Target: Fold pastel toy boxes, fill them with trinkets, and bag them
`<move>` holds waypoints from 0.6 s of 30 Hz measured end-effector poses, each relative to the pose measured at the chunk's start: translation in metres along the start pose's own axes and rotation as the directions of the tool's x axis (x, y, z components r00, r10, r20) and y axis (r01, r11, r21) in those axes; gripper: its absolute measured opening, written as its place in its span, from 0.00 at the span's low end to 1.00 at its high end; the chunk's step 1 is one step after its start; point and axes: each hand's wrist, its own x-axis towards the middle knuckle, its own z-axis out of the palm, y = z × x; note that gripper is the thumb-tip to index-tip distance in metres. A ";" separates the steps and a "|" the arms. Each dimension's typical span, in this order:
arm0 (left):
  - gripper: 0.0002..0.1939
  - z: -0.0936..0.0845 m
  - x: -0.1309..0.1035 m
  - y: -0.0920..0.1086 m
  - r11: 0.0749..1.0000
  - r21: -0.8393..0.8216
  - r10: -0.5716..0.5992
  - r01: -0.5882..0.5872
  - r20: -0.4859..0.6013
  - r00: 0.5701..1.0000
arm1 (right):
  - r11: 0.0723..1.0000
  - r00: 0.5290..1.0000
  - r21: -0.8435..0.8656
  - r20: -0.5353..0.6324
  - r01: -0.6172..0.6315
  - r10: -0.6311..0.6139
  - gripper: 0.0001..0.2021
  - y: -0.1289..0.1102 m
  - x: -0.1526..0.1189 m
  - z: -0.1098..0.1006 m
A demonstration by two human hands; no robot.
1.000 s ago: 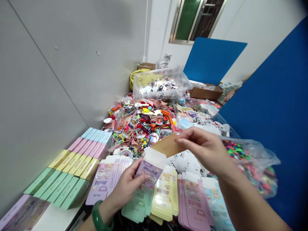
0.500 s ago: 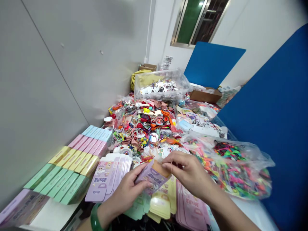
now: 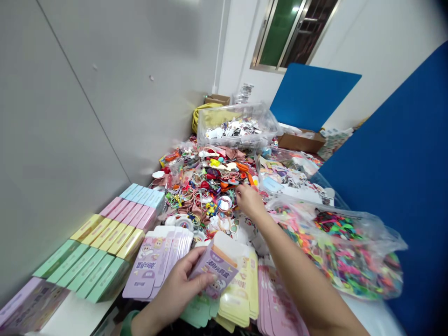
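Observation:
My left hand [image 3: 182, 284] grips a small purple printed box [image 3: 217, 270] with its top flap up and something orange-brown inside the opening. Reaching forward, my right hand [image 3: 248, 199] is at the right side of a heap of small colourful trinkets [image 3: 203, 182]; its fingers are bent, and what they hold, if anything, is hidden. Flat purple cartons [image 3: 150, 266] lie left of the held box. Green, yellow [image 3: 241, 294] and pink cartons [image 3: 278, 294] fan out beneath and right of it.
Rows of closed boxes in blue, pink, yellow, green [image 3: 105, 275] and purple stand at left by the grey wall. A clear bin [image 3: 238, 137] of white pieces sits behind the heap. At right are a plastic bag [image 3: 353, 261] of bright items and blue panels [image 3: 395, 186].
My right hand has left the box opening and moved forward to the trinket heap. My left hand still holds the purple box, now slightly lower and more upright.

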 end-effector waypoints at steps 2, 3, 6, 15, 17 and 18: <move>0.25 -0.003 -0.001 0.000 1.000 0.006 -0.020 0.021 -0.050 0.999 | 1.000 1.000 -0.005 0.007 -0.018 0.018 0.10 -0.006 -0.002 0.004; 0.25 -0.005 -0.001 0.000 0.999 0.013 -0.032 0.033 -0.080 0.996 | 0.999 0.999 -0.005 -0.003 -0.037 0.037 0.10 -0.006 -0.005 0.002; 0.27 -0.012 -0.001 -0.001 0.996 0.048 -0.064 0.072 -0.148 0.987 | 0.990 0.984 -0.008 -0.113 -0.140 0.138 0.11 0.017 -0.021 -0.022; 0.28 -0.011 0.011 -0.003 0.982 0.155 -0.092 0.108 -0.105 0.990 | 0.901 0.863 0.105 -0.262 -0.420 0.433 0.09 0.147 -0.104 -0.108; 0.29 -0.003 0.014 -0.001 0.982 0.152 -0.100 0.111 -0.077 0.992 | 0.924 0.921 0.156 -0.121 -0.350 0.370 0.08 0.136 -0.114 -0.093; 0.29 0.000 0.014 0.000 0.982 0.150 -0.104 0.113 -0.072 0.992 | 0.934 0.946 0.179 -0.045 -0.310 0.322 0.08 0.126 -0.118 -0.082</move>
